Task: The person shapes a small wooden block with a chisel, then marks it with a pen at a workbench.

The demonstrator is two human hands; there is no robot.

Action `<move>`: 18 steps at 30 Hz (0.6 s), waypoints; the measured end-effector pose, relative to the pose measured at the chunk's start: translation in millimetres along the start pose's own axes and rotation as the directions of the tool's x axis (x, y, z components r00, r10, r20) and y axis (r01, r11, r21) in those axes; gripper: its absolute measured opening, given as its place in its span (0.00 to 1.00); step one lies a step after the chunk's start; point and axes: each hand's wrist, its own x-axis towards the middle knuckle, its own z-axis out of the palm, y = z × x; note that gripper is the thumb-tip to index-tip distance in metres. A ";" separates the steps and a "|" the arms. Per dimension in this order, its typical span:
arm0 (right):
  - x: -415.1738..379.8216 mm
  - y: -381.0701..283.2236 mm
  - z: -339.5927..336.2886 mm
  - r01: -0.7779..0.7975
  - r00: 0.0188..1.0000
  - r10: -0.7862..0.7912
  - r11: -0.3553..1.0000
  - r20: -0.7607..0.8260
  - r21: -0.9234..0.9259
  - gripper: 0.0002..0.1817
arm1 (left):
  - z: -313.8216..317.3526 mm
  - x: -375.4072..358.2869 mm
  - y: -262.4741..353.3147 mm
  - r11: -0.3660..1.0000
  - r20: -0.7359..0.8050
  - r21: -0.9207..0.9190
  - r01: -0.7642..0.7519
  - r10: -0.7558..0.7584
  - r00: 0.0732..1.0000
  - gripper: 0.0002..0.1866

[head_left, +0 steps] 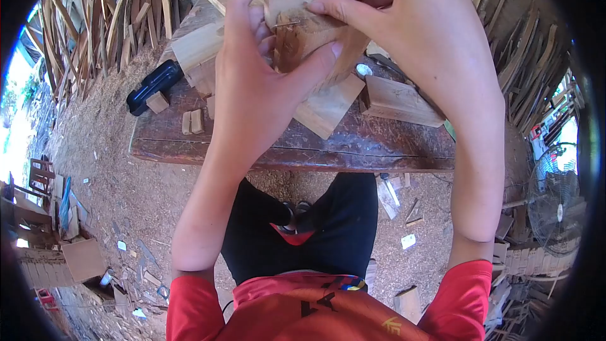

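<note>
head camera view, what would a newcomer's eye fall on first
Probably the left hand gripping a wooden block at top centre, the right hand beside it. Next, the bright red shirt at bottom centre. Then the wooden strips standing at upper left.

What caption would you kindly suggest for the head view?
Left hand gripping a wooden block, right hand close by, above a cluttered bench.
</note>
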 end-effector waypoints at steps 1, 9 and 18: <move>-1.2 -0.1 0.9 -0.004 1.000 0.004 1.000 -0.007 -0.002 0.12 | -0.1 0.1 -1.4 1.000 0.007 -0.015 0.007 -0.007 1.000 0.48; -7.8 -5.9 11.3 -0.111 0.990 0.121 0.985 -0.074 0.128 0.09 | -0.6 0.3 -8.6 0.999 0.004 -0.005 -0.035 0.035 0.999 0.42; -15.6 12.4 40.4 -0.211 0.956 0.255 0.940 -0.144 0.268 0.12 | 2.1 -1.6 -12.6 0.999 -0.035 0.044 0.032 -0.030 0.999 0.32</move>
